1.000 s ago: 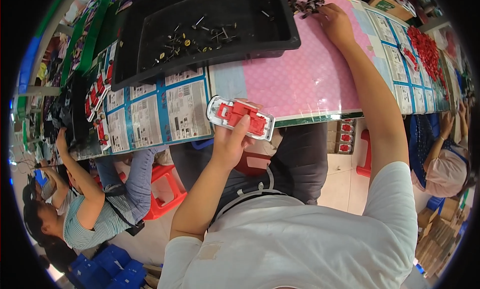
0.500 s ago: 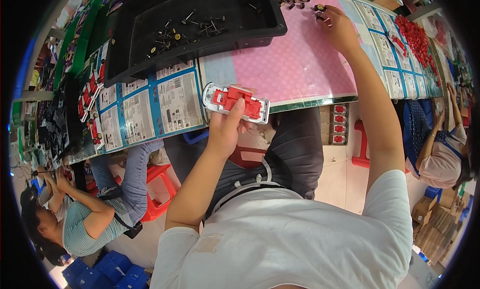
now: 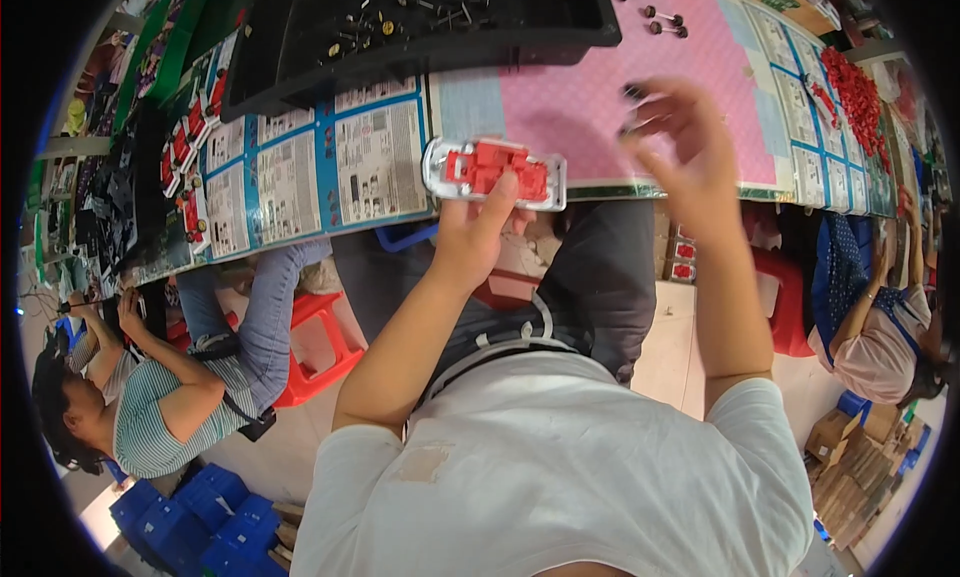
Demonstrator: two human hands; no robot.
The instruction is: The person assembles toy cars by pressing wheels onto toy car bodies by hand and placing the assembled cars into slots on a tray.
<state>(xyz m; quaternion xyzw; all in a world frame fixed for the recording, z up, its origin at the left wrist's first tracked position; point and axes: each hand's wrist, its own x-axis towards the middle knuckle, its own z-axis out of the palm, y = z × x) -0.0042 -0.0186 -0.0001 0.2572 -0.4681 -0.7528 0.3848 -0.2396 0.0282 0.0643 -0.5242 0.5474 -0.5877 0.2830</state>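
My left hand [image 3: 472, 242] grips an upturned toy car body [image 3: 535, 177], thumb on top. Its red chassis piece sits inside a white-and-silver shell, and no wheels show on it. To the right, above the pink mat [image 3: 570, 107], my right hand [image 3: 695, 142] is blurred by motion. Between its thumb and fingers is a wheel axle with a small black wheel [image 3: 633, 92] at each end. Beyond that hand, a few more wheel axles [image 3: 665, 23] lie on the mat.
A black tray [image 3: 520, 62] with scattered wheel axles stands at the far left. Red toy cars [image 3: 192, 212] lie left, a heap of red parts [image 3: 850, 82] right. Seated people work on both sides; red stools [image 3: 325, 347] and blue boxes [image 3: 215, 497] stand on the floor.
My right hand has come back from the far side of the mat toward the car body, carrying a wheel axle. My left hand keeps hold of the car body. The whole view has shifted slightly.
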